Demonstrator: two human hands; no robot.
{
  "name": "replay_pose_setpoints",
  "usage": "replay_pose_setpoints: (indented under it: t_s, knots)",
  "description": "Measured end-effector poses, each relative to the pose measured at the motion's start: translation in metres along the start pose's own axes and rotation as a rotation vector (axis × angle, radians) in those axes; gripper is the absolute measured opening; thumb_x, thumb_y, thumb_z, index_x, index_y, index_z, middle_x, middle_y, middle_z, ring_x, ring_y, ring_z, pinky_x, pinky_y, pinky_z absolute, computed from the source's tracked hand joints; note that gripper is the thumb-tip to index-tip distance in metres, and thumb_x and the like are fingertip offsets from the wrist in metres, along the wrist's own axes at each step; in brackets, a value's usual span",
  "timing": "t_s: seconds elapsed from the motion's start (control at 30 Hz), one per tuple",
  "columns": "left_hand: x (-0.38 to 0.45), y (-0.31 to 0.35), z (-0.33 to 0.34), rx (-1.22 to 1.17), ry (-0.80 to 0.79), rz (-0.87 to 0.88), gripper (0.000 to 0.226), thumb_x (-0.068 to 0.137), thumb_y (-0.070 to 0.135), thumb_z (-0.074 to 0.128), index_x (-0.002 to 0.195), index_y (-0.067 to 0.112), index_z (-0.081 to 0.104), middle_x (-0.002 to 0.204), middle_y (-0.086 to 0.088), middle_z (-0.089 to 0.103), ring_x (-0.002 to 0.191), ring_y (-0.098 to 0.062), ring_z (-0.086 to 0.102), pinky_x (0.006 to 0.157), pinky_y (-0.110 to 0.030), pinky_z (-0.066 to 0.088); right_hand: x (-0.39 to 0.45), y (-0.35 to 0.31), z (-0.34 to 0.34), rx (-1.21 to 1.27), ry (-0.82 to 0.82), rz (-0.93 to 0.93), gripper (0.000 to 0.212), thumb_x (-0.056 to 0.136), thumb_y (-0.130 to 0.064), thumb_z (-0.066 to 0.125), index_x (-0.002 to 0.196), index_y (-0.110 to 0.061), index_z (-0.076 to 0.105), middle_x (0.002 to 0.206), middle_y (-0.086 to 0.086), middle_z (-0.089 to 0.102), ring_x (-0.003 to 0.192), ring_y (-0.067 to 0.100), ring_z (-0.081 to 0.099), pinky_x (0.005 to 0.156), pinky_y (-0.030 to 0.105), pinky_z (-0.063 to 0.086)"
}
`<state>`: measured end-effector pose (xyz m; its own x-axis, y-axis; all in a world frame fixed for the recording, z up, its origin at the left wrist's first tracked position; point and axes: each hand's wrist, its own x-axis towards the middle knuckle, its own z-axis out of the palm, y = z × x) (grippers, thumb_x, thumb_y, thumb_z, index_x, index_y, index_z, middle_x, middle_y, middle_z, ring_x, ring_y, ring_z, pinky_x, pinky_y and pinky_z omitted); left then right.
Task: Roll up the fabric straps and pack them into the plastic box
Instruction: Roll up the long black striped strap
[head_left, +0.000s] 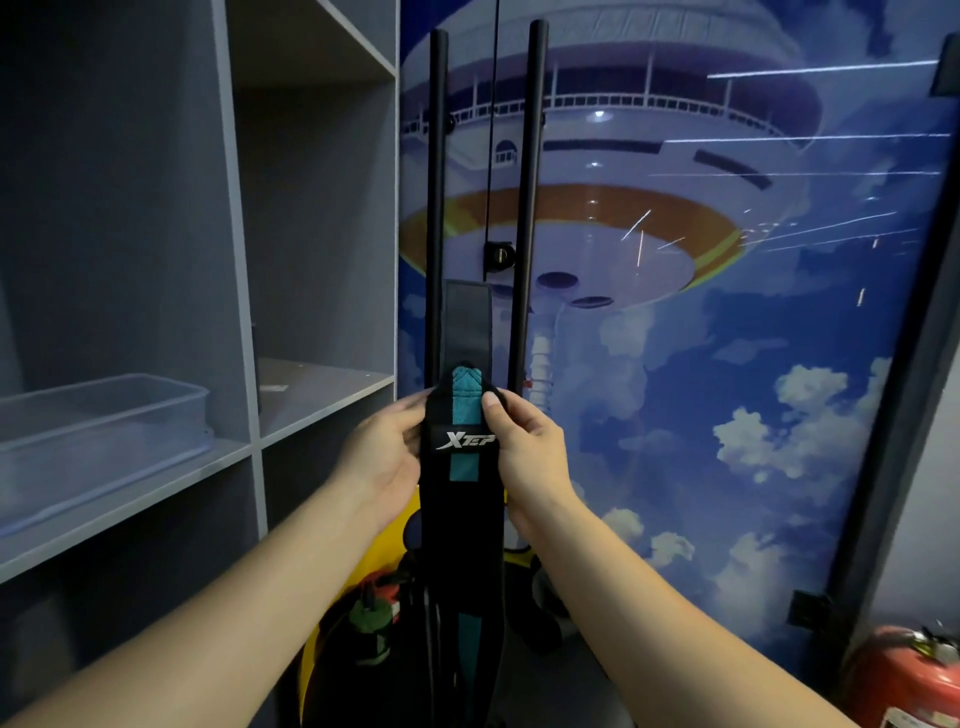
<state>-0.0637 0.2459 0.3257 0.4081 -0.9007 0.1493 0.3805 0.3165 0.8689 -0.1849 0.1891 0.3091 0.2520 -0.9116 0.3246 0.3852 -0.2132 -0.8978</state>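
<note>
Black fabric strap (460, 499) w/ a teal centre stripe and a white "XTEP" logo is held up at chest height, between both hands. Left hand (387, 457) grips its left edge, fingers curled behind the fabric, thumb near the top corner. Right hand (524, 457) pinches the right edge, thumb pressed on the front just beside the teal tab at the strap's top. Strap's lower part hangs straight down between the forearms; its dark far end stands up above the hands, in front of two black vertical bars (530, 208). Clear plastic box (104, 441) sits on a grey shelf (156, 488) to the left, well apart from the strap, lid off. Red fire extinguisher (904, 675) at bottom right, by a door w/ a blue sky mural (727, 312).
</note>
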Motion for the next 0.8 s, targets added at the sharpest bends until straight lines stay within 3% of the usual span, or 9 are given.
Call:
replay_pose_setpoints:
  t_s: [0.13, 0.23, 0.37, 0.47, 0.6, 0.67, 0.73, 0.8]
  knots:
    - [-0.007, 0.000, 0.003, -0.062, 0.002, -0.050, 0.034, 0.101, 0.012, 0.046, 0.128, 0.003, 0.064, 0.121, -0.021, 0.070, 0.115, -0.034, 0.066, 0.104, -0.050, 0.049, -0.002, -0.002, 0.006, 0.049, 0.051, -0.004, 0.019, 0.099, -0.022, 0.064, 0.113, -0.013, 0.074, 0.105, 0.011, 0.077, 0.100, 0.030, 0.073, 0.092, 0.053, 0.058]
    - [-0.011, -0.001, 0.006, -0.062, -0.020, -0.051, 0.032, 0.100, 0.022, 0.055, 0.124, 0.005, 0.067, 0.119, -0.020, 0.072, 0.114, -0.035, 0.067, 0.098, -0.049, 0.053, -0.003, -0.002, 0.008, 0.037, 0.086, -0.023, 0.018, 0.098, -0.021, 0.066, 0.113, -0.015, 0.074, 0.104, 0.008, 0.077, 0.099, 0.027, 0.073, 0.092, 0.050, 0.059]
    - [-0.009, -0.008, 0.007, -0.025, -0.034, 0.015, 0.031, 0.097, 0.010, 0.058, 0.127, 0.004, 0.066, 0.120, -0.022, 0.071, 0.113, -0.040, 0.067, 0.097, -0.054, 0.054, -0.005, -0.006, 0.004, -0.005, 0.132, -0.110, 0.017, 0.094, -0.011, 0.070, 0.110, -0.017, 0.072, 0.100, 0.005, 0.076, 0.094, 0.020, 0.074, 0.080, 0.035, 0.061]
    - [-0.010, -0.008, 0.007, -0.009, -0.024, 0.033, 0.030, 0.099, 0.009, 0.056, 0.128, 0.004, 0.065, 0.118, -0.021, 0.072, 0.110, -0.038, 0.069, 0.091, -0.051, 0.057, -0.007, -0.010, 0.003, -0.043, 0.130, -0.150, 0.015, 0.092, -0.011, 0.072, 0.104, -0.019, 0.069, 0.095, 0.009, 0.075, 0.090, 0.024, 0.074, 0.081, 0.046, 0.062]
    - [-0.010, -0.005, 0.009, 0.046, -0.020, 0.057, 0.027, 0.101, 0.012, 0.056, 0.126, 0.008, 0.067, 0.115, -0.018, 0.074, 0.105, -0.034, 0.072, 0.091, -0.051, 0.058, -0.009, -0.012, 0.003, -0.149, 0.132, -0.253, 0.002, 0.094, -0.028, 0.070, 0.095, -0.029, 0.069, 0.091, 0.006, 0.074, 0.089, 0.027, 0.072, 0.081, 0.053, 0.060]
    - [-0.011, -0.003, 0.010, 0.080, -0.017, 0.065, 0.027, 0.100, 0.014, 0.057, 0.124, 0.010, 0.068, 0.113, -0.016, 0.075, 0.105, -0.034, 0.072, 0.093, -0.052, 0.057, -0.007, -0.013, -0.001, -0.238, 0.153, -0.313, 0.007, 0.094, -0.031, 0.070, 0.100, -0.030, 0.066, 0.086, 0.003, 0.073, 0.083, 0.020, 0.071, 0.079, 0.045, 0.060]
    - [-0.014, -0.001, 0.012, 0.092, -0.006, 0.068, 0.027, 0.099, 0.014, 0.060, 0.124, 0.009, 0.069, 0.111, -0.015, 0.075, 0.103, -0.033, 0.073, 0.092, -0.050, 0.058, -0.005, -0.014, -0.004, -0.347, 0.198, -0.370, 0.011, 0.094, -0.029, 0.071, 0.100, -0.028, 0.061, 0.078, -0.001, 0.071, 0.072, 0.007, 0.065, 0.070, 0.027, 0.053]
    - [-0.017, 0.002, 0.014, 0.064, -0.014, 0.072, 0.028, 0.096, 0.013, 0.063, 0.123, 0.009, 0.069, 0.109, -0.013, 0.076, 0.098, -0.029, 0.074, 0.083, -0.043, 0.061, -0.004, -0.015, -0.005, -0.470, 0.259, -0.457, 0.012, 0.092, -0.028, 0.072, 0.089, -0.028, 0.061, 0.079, -0.008, 0.068, 0.073, 0.003, 0.060, 0.071, 0.024, 0.047]
